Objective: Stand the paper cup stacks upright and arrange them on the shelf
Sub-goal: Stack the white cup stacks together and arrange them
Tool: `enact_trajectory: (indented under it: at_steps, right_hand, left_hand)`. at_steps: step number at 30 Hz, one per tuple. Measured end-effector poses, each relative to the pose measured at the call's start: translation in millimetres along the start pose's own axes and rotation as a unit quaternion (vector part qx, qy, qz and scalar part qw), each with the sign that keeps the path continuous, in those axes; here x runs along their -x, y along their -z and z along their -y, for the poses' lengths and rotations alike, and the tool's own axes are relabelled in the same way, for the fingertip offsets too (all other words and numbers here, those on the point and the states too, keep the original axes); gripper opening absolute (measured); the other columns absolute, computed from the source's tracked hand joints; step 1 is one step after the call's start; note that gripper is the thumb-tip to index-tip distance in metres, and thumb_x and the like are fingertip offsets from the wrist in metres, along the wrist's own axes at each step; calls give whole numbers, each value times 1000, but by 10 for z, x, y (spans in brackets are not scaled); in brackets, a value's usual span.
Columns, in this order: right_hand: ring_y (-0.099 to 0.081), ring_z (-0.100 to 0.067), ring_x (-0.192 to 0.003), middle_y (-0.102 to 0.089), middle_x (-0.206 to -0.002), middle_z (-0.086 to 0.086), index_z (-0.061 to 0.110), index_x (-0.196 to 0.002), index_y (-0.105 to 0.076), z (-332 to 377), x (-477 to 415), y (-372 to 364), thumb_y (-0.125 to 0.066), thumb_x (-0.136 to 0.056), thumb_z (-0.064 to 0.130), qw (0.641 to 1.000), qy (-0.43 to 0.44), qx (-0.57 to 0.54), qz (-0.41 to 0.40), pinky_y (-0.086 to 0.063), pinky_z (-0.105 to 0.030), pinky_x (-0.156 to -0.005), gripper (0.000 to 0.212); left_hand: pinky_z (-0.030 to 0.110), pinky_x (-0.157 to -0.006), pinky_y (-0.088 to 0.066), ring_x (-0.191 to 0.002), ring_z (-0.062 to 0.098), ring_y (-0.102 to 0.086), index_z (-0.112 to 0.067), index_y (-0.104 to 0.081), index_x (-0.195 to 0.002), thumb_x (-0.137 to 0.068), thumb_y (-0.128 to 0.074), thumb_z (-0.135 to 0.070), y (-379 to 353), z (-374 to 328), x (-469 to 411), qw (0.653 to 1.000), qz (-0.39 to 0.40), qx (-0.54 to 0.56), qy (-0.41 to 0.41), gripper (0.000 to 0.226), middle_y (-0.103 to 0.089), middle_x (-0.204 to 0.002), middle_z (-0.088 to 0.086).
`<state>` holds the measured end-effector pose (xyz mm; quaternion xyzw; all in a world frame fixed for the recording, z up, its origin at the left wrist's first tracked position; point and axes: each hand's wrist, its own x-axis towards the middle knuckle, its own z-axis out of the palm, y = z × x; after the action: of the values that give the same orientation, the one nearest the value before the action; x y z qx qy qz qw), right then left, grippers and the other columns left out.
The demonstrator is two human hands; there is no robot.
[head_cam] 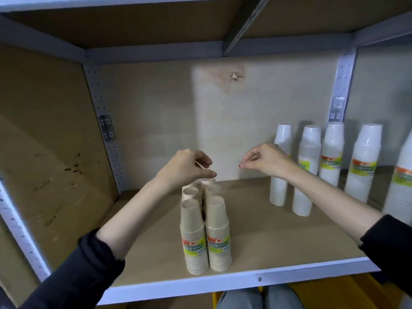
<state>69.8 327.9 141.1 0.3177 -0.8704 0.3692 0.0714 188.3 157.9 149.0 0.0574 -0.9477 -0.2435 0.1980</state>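
Several wrapped stacks of brown paper cups (193, 237) stand upright in two tight rows at the middle of the shelf board (278, 246). My left hand (189, 168) hovers just above the rearmost brown stack (208, 182), fingers loosely curled and thumb out, holding nothing that I can see. My right hand (263, 160) floats to the right at the same height, thumb and fingertips pinched together with nothing visible between them. It is clear of the cups.
Several taller white cup stacks (305, 172) stand upright along the back right of the shelf. A cardboard side panel (51, 141) closes the left. The white front rail (223, 284) edges the board, and the shelf above (156, 25) hangs low overhead.
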Motion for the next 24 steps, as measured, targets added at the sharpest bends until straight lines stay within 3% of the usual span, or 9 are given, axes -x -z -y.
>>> enact_trajectory:
  at_steps: [2, 5, 10, 14, 16, 19, 21, 24]
  right_hand:
    - [-65, -24, -99, -72, -101, -15, 1, -97, -70, -142, -119, 166, -74, -73, 17, 999, -12, 19, -34, -45, -23, -78, 29]
    - [-63, -25, -96, -70, -105, -18, -1, -101, -67, -370, -299, 442, -72, -74, 11, 995, -42, 36, -87, -45, -28, -82, 30]
    - [-61, -34, -103, -69, -105, -23, -7, -97, -68, -713, -567, 916, -71, -73, 13, 979, -65, 112, -159, -49, -38, -90, 31]
    - [-57, -31, -113, -64, -119, -19, -3, -110, -63, -969, -744, 1144, -73, -73, 18, 972, -88, 130, -172, -44, -32, -94, 43]
    - [-56, -30, -112, -62, -121, -18, -3, -112, -62, -1091, -807, 1182, -74, -72, 23, 973, -104, 134, -160, -44, -32, -92, 49]
    - [-52, -31, -112, -63, -113, -15, 1, -104, -63, -1232, -874, 1189, -74, -72, 34, 974, -125, 131, -136, -43, -33, -87, 47]
    - [-53, -29, -104, -60, -91, -9, 9, -81, -61, -1282, -895, 1191, -74, -71, 39, 976, -132, 116, -125, -41, -31, -75, 34]
    - [-59, -29, -85, -63, -76, -17, -3, -75, -65, -1320, -926, 1203, -75, -70, 35, 982, -134, 71, -114, -45, -30, -74, 40]
  left_hand:
    - [15, -71, -42, -81, 10, -59, -11, -69, -105, -77, -74, -22, -86, -121, -206, 1000, -3, 12, -8, 31, -62, -89, -5]
    - [18, -68, -42, -83, 12, -57, -10, -67, -109, -77, -74, -22, -260, -309, -601, 999, -2, 32, -22, 34, -64, -98, 0]
    - [24, -80, -45, -101, 23, -61, -6, -63, -114, -77, -74, -23, -597, -702, -1317, 998, -17, 47, -50, 42, -65, -117, 9]
    - [32, -95, -46, -115, 28, -57, -3, -58, -121, -79, -73, -23, -873, -1014, -1821, 997, -6, 68, -44, 48, -60, -125, 13]
    - [31, -93, -44, -115, 28, -55, -2, -56, -120, -81, -71, -25, -1018, -1126, -2018, 997, 5, 61, -43, 48, -58, -124, 13]
    - [32, -92, -43, -115, 27, -54, -5, -53, -119, -81, -71, -30, -1226, -1230, -2231, 998, 26, 56, -24, 49, -54, -125, 13]
    - [32, -96, -43, -121, 28, -51, -8, -52, -119, -80, -71, -32, -1333, -1259, -2331, 998, 44, 53, -5, 50, -52, -132, 13]
    - [31, -93, -44, -119, 27, -53, -4, -55, -118, -80, -70, -35, -1429, -1254, -2418, 997, 55, 51, 9, 52, -55, -129, 13]
